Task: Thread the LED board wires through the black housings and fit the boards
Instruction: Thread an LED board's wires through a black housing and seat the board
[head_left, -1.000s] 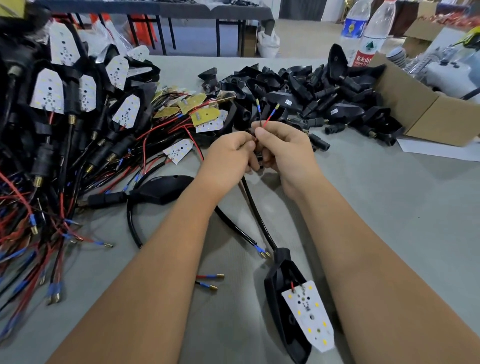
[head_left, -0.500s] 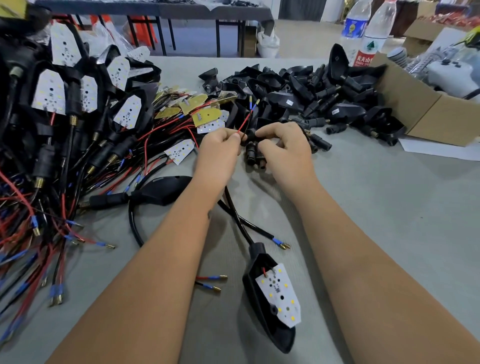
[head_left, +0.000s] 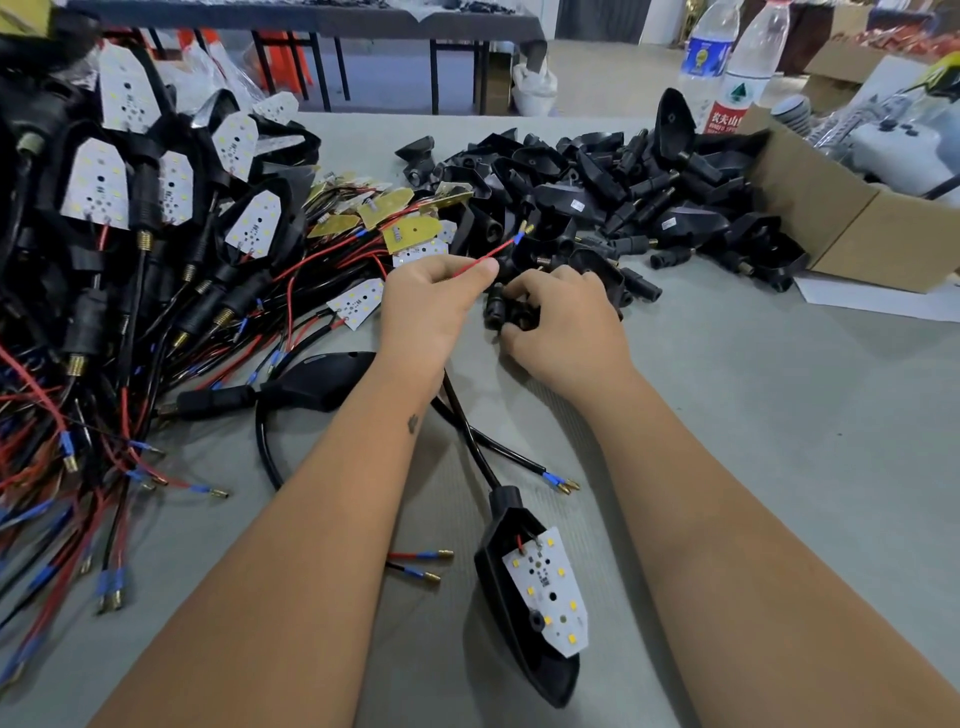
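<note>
My left hand (head_left: 428, 306) pinches a red wire (head_left: 480, 258) whose blue-sleeved brass tip points up and right. My right hand (head_left: 563, 322) curls round small black housing pieces (head_left: 506, 310) lying on the grey table. Close to me lies a black housing (head_left: 524, 618) with a white LED board (head_left: 553, 590) resting loosely in its mouth, its black cable (head_left: 467, 431) running up under my left wrist. A pile of empty black housings (head_left: 597, 197) sits beyond my hands. Loose white and yellow LED boards with red wires (head_left: 410, 234) lie left of that pile.
A heap of assembled housings with boards and red and black wires (head_left: 104, 249) fills the left side. An open cardboard box (head_left: 841, 218) stands at the right, two water bottles (head_left: 727, 67) behind it. Another black housing with cable (head_left: 311, 384) lies under my left forearm.
Both hands dropped from a raised position to the table by the housing pile. The left hand drew the red wire out to the left. The near housing with its board slid toward the left.
</note>
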